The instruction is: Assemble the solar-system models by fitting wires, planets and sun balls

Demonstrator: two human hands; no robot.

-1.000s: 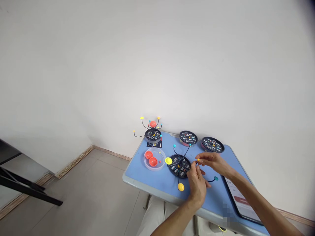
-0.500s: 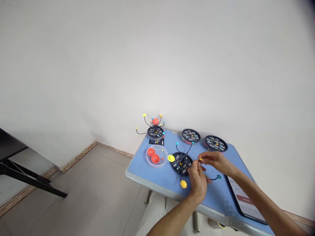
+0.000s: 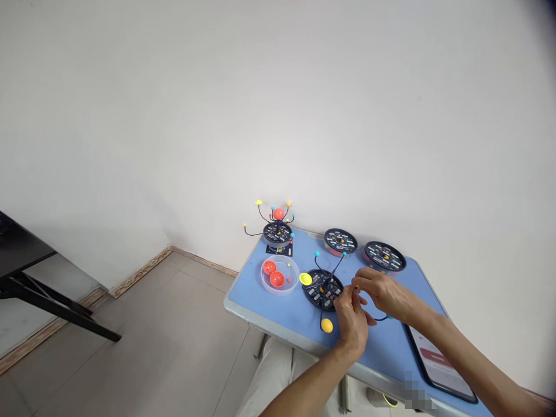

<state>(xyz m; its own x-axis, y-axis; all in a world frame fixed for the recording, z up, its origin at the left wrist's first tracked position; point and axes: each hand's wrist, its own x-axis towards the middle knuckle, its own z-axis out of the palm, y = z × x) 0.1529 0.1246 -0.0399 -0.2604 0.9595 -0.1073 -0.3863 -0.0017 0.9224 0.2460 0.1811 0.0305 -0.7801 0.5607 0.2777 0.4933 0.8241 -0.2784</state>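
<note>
A solar system model (image 3: pixel 324 289) with a round black base and curved black arms sits on the blue table. Several of its arms carry balls: a large yellow ball (image 3: pixel 327 325) at the front, a ringed yellow disc (image 3: pixel 306 279) at the left, and teal balls at the back. My left hand (image 3: pixel 353 327) is closed at the model's right side, fingertips pinching a black arm, mostly hidden. Against those fingertips, my right hand (image 3: pixel 382 292) pinches a small yellow ball (image 3: pixel 357 286), nearly covered by the fingers. Beyond my hands a black arm with a teal ball pokes out.
A clear round tray (image 3: pixel 264 285) holds two red half shells (image 3: pixel 277 279) and tiny balls. Behind it stands an assembled model (image 3: pixel 278 231). Two more round black-topped cases (image 3: pixel 341 240) lie along the wall side. A phone (image 3: pixel 438 359) rests by my right forearm.
The fingers of my right hand have closed further over the small yellow ball, which shows less now. The view has shifted slightly, and my right hand covers more of the teal ball at the right.
</note>
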